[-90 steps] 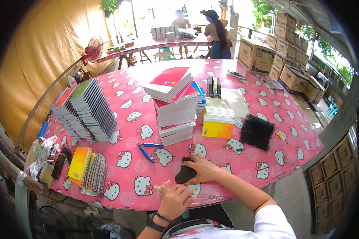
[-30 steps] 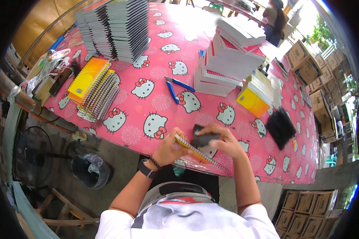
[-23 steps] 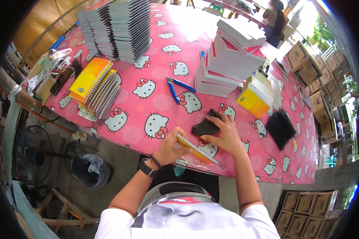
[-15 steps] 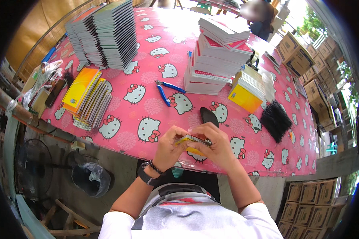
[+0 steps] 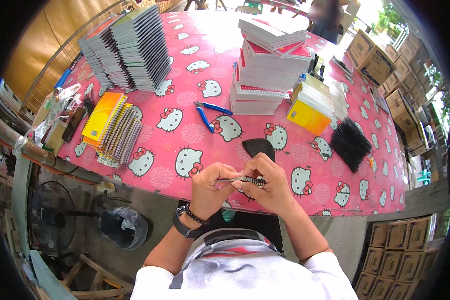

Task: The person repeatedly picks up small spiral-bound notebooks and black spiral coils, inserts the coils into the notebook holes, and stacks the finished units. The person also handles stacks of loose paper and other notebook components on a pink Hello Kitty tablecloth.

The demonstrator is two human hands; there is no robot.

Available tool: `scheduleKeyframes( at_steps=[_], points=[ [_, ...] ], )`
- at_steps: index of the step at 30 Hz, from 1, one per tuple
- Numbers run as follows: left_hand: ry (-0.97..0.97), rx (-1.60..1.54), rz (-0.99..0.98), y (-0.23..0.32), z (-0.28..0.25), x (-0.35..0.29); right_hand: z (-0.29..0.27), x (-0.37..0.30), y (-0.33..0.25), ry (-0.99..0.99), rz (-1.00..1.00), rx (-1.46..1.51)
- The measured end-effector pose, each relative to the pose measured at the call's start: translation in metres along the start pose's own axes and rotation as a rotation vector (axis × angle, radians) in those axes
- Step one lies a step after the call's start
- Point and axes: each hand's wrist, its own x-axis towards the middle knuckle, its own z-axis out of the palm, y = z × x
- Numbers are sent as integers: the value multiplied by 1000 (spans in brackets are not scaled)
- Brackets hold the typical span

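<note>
Near the table's front edge, I hold a small spiral notebook (image 5: 253, 181) nearly edge-on, its dark wire coil showing between my fingers. My left hand (image 5: 205, 191) pinches one end with thumb and fingers; my right hand (image 5: 272, 189) is closed round the coiled end. Fingers cover most of its cover. A flat black object (image 5: 259, 146) lies just beyond my right hand. Farther off, blue-handled cutting pliers (image 5: 208, 116) rest with handles spread. To the left sits a stack of yellow-orange spiral notebooks (image 5: 105, 117).
On the pink patterned tabletop (image 5: 170, 145) stand tall piles of bound notebooks (image 5: 135, 52) at back left and unbound white page blocks (image 5: 265, 70) at back centre. Yellow notebooks (image 5: 310, 112) and black wire coils (image 5: 351, 145) lie right. A lined bin (image 5: 124, 227) stands below left.
The notebook has tipped from showing some of its yellow cover to nearly edge-on. My hands stay on it, in almost the same place. The whole view has shifted slightly.
</note>
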Motion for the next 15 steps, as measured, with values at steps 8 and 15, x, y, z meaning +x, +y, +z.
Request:
scheduleKeyframes(
  at_steps=[8, 15],
  points=[
    [74, -101, -62, -2, 0, -3, 8, -1, 4, 33, -237, -170],
    [333, -67, -71, 2, -38, 5, 6, 9, -12, 144, -317, -314]
  ],
)
